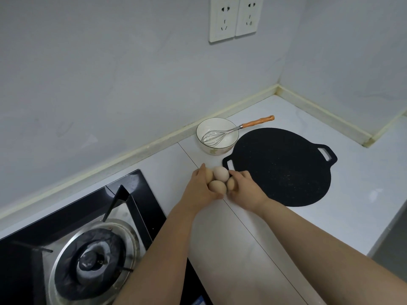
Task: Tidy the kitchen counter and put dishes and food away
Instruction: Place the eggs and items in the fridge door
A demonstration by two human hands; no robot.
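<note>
Left hand [201, 188]: fingers curled round eggs [221, 173] at centre.
Right hand [247, 189]: fingers curled round them too.
Risk: one may be squeezed out and cracked.

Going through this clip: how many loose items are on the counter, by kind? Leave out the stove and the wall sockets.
eggs: 4 (two partly covered)
bowl: 1
whisk: 1 (resting in the bowl)
black griddle pan: 1
Total: 7
</note>
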